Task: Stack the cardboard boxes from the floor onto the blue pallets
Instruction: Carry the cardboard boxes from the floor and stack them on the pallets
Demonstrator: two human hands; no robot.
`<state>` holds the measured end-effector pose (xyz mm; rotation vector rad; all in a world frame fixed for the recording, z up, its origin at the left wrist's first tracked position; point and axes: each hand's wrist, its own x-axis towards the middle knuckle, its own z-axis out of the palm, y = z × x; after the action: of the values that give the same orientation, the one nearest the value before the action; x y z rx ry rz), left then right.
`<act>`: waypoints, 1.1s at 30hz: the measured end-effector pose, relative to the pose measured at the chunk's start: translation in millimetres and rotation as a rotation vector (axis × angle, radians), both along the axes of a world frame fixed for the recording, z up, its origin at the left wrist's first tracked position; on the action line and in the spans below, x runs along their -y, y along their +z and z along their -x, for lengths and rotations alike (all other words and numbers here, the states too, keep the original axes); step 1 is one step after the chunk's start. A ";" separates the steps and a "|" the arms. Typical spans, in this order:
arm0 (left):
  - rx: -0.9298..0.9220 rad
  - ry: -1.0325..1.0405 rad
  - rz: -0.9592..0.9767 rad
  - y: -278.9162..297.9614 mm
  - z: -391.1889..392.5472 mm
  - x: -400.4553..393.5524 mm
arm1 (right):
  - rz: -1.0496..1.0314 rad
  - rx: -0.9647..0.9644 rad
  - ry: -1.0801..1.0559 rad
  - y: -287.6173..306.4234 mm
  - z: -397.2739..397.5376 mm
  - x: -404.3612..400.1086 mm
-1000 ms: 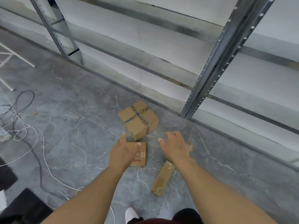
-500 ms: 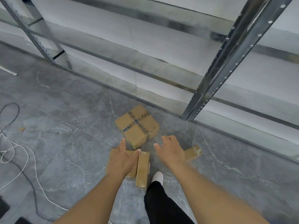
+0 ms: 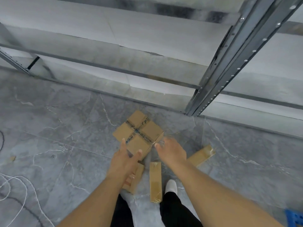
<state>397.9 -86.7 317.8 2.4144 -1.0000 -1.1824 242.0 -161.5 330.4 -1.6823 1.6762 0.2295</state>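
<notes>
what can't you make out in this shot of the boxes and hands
- Head view: flat box under the left hand, mostly hidden by hand and forearm.
- Slanted box at right, its near end hidden behind the right hand.
- Blue pallet, cut off by the frame corner.
- Writing on the taped square box, too small to read.
- Right fingertips, blurred; contact with the box unclear.

Grey stone-look floor (image 3: pixel 57 128) with pale white veining and faint tile joints. Along its far edge stands a galvanised metal shelving rack (image 3: pixel 114 69); a perforated upright (image 3: pixel 229 63) rises at right, horizontal rails cross behind it, and the shelf surfaces are pale grey. White and dark cables (image 3: pixel 18 194) lie loose on the floor at lower left. Lighting is even and diffuse.
</notes>
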 end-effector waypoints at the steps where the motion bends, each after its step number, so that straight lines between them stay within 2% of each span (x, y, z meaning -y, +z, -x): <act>1: 0.017 -0.031 -0.015 -5.3 -5.8 8.3 | -0.014 -0.002 -0.020 -5.0 -4.4 5.0; 6: 0.015 -0.163 -0.087 -40.1 -43.0 50.0 | -0.052 -0.037 -0.127 -37.8 -31.8 27.6; 10: -0.032 -0.250 -0.115 -80.5 -87.6 81.8 | -0.147 -0.080 -0.304 -80.5 -64.8 38.9; 16: 0.021 -0.354 -0.186 -170.3 -160.8 129.0 | -0.229 -0.134 -0.476 -171.1 -111.1 55.1; 22: 0.064 -0.412 -0.200 -271.0 -184.4 177.4 | -0.280 -0.160 -0.597 -277.3 -125.8 78.1; 26: 0.050 -0.413 -0.208 -335.5 -191.3 203.3 | -0.332 -0.125 -0.731 -346.7 -124.2 83.5; 33: 0.063 -0.233 -0.284 -414.7 -195.1 225.6 | -0.397 0.074 -0.898 -427.4 -123.1 78.2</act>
<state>593.0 -312.3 -96.9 2.6195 -1.2355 -1.4194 365.1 -239.7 -97.0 -0.5507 1.9919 0.0497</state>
